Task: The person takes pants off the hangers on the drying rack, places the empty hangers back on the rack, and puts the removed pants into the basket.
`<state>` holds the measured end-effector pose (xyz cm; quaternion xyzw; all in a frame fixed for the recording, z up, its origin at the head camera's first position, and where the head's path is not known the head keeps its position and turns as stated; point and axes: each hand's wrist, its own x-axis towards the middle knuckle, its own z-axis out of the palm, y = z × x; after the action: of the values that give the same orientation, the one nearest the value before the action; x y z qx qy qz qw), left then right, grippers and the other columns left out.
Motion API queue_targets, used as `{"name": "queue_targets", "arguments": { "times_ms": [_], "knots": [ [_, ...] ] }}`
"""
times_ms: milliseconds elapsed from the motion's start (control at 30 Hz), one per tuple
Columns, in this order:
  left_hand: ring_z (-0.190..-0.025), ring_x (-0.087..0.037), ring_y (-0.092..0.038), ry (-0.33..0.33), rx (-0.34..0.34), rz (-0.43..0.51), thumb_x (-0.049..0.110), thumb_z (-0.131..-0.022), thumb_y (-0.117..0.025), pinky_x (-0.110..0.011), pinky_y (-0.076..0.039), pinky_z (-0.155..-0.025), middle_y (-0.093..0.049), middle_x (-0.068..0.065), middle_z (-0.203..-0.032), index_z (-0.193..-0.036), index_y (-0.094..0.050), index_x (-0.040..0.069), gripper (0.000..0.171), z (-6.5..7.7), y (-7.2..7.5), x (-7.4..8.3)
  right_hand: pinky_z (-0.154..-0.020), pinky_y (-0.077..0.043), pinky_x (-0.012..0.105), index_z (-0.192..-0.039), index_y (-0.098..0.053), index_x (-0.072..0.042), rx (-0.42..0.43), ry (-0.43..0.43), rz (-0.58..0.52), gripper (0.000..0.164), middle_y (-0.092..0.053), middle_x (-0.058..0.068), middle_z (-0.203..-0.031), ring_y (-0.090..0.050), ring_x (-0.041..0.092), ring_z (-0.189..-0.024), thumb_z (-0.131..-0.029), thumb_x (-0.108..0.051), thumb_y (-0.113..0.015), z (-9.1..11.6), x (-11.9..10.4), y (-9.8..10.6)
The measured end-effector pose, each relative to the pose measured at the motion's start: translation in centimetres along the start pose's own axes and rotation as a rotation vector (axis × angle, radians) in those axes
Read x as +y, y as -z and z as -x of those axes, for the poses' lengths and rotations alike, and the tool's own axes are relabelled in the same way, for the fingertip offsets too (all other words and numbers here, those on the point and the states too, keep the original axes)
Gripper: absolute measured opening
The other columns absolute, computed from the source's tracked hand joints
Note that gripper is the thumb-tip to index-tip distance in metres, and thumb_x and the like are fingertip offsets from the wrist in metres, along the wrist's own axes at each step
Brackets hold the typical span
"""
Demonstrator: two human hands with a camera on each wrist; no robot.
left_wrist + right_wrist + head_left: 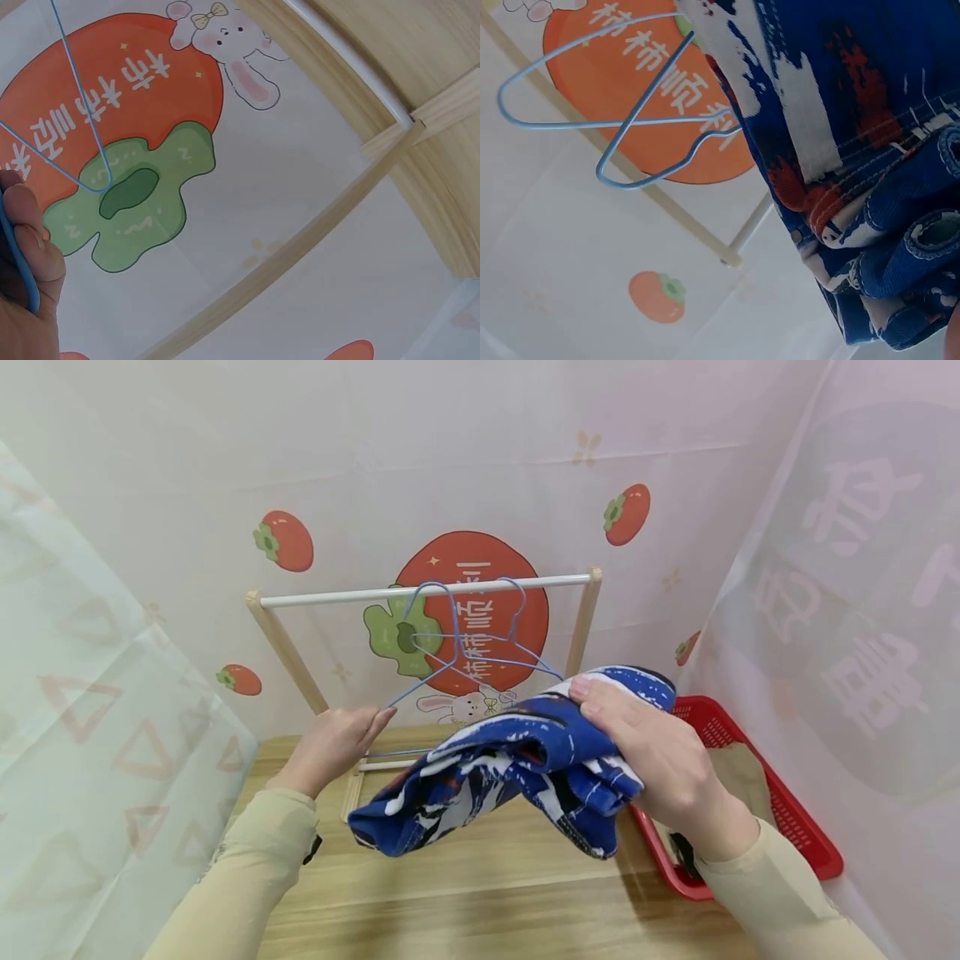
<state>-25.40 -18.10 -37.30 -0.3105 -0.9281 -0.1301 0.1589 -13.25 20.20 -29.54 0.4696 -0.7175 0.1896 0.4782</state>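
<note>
My left hand grips the left end of a light-blue wire hanger; in the left wrist view the hanger's bent end shows within the curled fingers. My right hand holds a bunched blue denim garment with white, black and red splashes, thumb and fingers around its upper right part. The garment hangs in front of the hanger's right side and hides it. A second light-blue hanger is behind, its hook at the rack's white rod. Whether the gripped hanger's hook rests on the rod I cannot tell.
A wooden-framed rack stands on the wood-grain table against a printed cloth backdrop. To the right, a red plastic basket contains a beige cloth and something dark. Cloth walls close off both sides.
</note>
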Motion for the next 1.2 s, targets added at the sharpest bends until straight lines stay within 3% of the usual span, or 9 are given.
{"name": "queue_targets", "arguments": {
  "times_ms": [133,300,500,800,1000,1200],
  "knots": [
    [-0.045,-0.01,-0.029,-0.024,0.031,-0.011,0.017,-0.104,-0.059,-0.027,-0.028,-0.046,-0.028,0.008,-0.057,-0.071,-0.039,0.017,0.039,0.3,-0.5,-0.5,-0.113,-0.042,0.033,-0.126,-0.056,0.01,-0.021,0.069,-0.011,0.046,-0.066,0.021,-0.131,-0.057,0.024,-0.134,-0.103,-0.029,-0.06,0.6,-0.5,-0.1],
    [-0.046,-0.01,-0.028,-0.061,0.118,-0.01,0.021,-0.107,-0.055,-0.028,-0.03,-0.046,-0.027,0.009,-0.059,-0.071,-0.039,0.016,0.039,0.5,-0.5,-1.2,-0.118,-0.036,0.03,-0.132,-0.054,0.01,-0.144,0.031,-0.01,0.042,-0.063,0.019,-0.137,-0.05,0.02,-0.141,-0.107,-0.024,-0.051,2.1,-1.3,0.0],
    [-0.047,-0.011,-0.028,-0.032,0.195,0.045,0.026,-0.109,-0.05,-0.029,-0.029,-0.046,-0.025,0.009,-0.059,-0.066,-0.037,0.016,0.047,0.1,0.2,-1.4,-0.117,-0.036,0.031,-0.131,-0.057,0.01,-0.172,0.054,0.04,0.037,-0.067,0.019,-0.132,-0.061,0.025,-0.128,-0.109,-0.019,-0.048,4.0,-2.0,-0.4],
    [-0.049,-0.006,-0.024,0.047,0.183,0.232,0.026,-0.108,-0.053,-0.026,-0.025,-0.049,-0.026,0.012,-0.056,-0.061,-0.037,0.018,0.05,-1.3,0.6,-1.2,-0.119,-0.032,0.03,-0.134,-0.057,0.009,-0.251,0.011,0.054,0.046,-0.066,0.019,-0.133,-0.063,0.026,-0.124,-0.111,-0.027,-0.044,5.8,-2.8,-0.4],
    [-0.041,-0.007,-0.036,0.121,0.125,0.39,0.032,-0.11,-0.049,-0.027,-0.033,-0.046,-0.038,0.009,-0.047,-0.059,-0.041,0.016,0.053,-2.1,0.2,-1.5,-0.12,-0.031,0.03,-0.136,-0.057,0.008,-0.282,-0.013,0.091,0.048,-0.065,0.017,-0.136,-0.061,0.025,-0.129,-0.111,-0.03,-0.042,6.3,-2.9,-0.3],
    [-0.038,-0.014,-0.042,0.227,0.045,0.529,0.04,-0.11,-0.045,-0.03,-0.037,-0.043,-0.045,0.003,-0.043,-0.06,-0.047,0.013,0.057,-1.5,-0.4,-2.3,-0.119,-0.032,0.03,-0.135,-0.058,0.008,-0.269,-0.025,0.096,0.048,-0.062,0.014,-0.142,-0.054,0.02,-0.137,-0.111,-0.031,-0.043,6.6,-2.7,-0.5]
  ]
}}
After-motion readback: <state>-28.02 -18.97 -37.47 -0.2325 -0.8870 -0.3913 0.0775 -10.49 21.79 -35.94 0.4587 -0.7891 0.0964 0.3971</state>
